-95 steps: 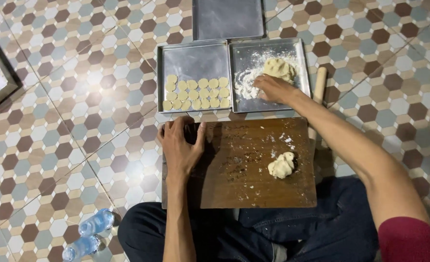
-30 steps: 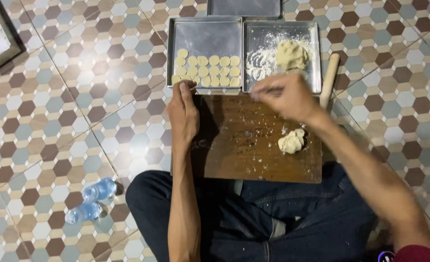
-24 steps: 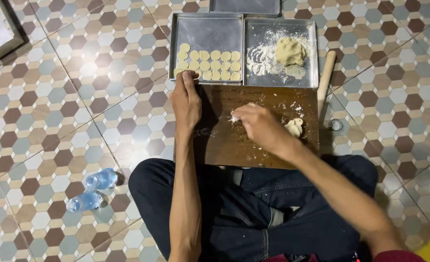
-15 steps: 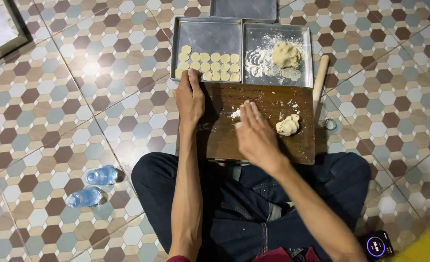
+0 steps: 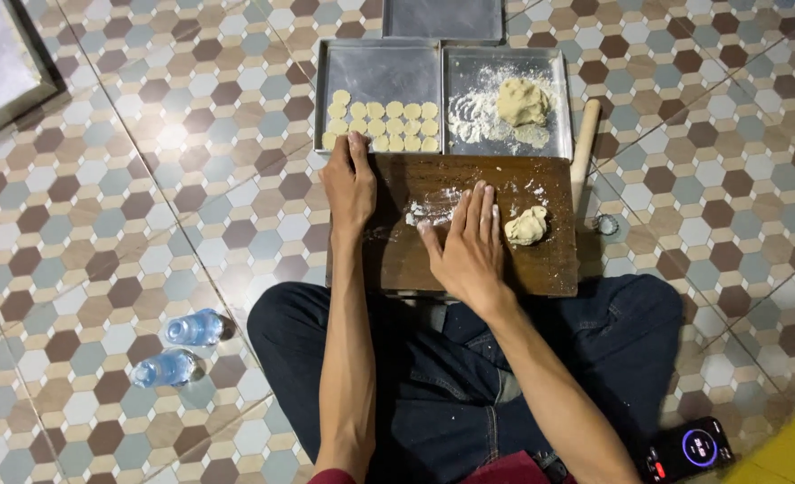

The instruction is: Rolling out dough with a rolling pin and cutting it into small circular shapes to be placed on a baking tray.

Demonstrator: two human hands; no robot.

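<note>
Pressing flat on wooden board (image 5: 469,260), right hand (image 5: 471,246) open over flour patch (image 5: 431,210), holding nothing. Dough lump (image 5: 526,225) just right of fingers. Left hand (image 5: 350,184) open, steadying board's far-left corner beside cookie tray (image 5: 379,72). Rolling pin (image 5: 584,152) along board's right edge.

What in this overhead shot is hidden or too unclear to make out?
- Head view: flour under the right hand on the board, covered by the palm.
- Top tray: cut off by the frame edge.
- Small ring by the rolling pin: too small to identify.
</note>
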